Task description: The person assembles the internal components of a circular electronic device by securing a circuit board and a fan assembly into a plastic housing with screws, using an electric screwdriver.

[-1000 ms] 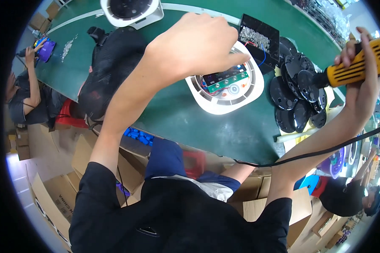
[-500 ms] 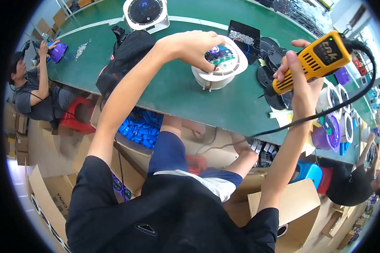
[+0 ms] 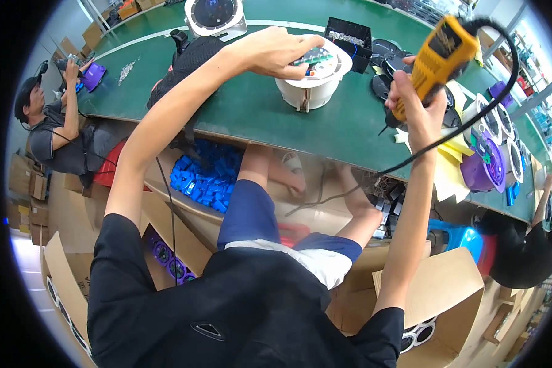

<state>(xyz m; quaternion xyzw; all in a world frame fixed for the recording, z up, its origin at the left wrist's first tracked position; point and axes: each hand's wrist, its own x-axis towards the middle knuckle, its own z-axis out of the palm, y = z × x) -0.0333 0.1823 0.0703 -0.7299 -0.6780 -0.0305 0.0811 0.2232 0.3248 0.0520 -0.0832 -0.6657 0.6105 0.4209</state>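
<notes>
My left hand (image 3: 279, 52) grips the edge of a green circuit board (image 3: 316, 60) between thumb and fingers. The board sits tilted at the open top of a white round housing (image 3: 310, 92), with small coloured parts or wires under it. That housing stands upright on the green table (image 3: 245, 116). My right hand (image 3: 418, 104) is wrapped round a yellow electric screwdriver (image 3: 441, 55). It is held to the right of the housing, apart from it, its thin bit pointing down and left. A black cable runs from the tool's top past my right forearm.
Behind the housing is a black box of small screws (image 3: 348, 43). Black round parts (image 3: 380, 86) lie by the screwdriver. A black mesh bag (image 3: 187, 64) and a white device (image 3: 216, 17) are on the left. Purple and white housings (image 3: 484, 165) stand right. Co-workers sit at both sides.
My left hand has tipped the circuit board up from lying flatter in the housing. The screwdriver has swung more upright and shifted left in view. The whole view has also shifted slightly.
</notes>
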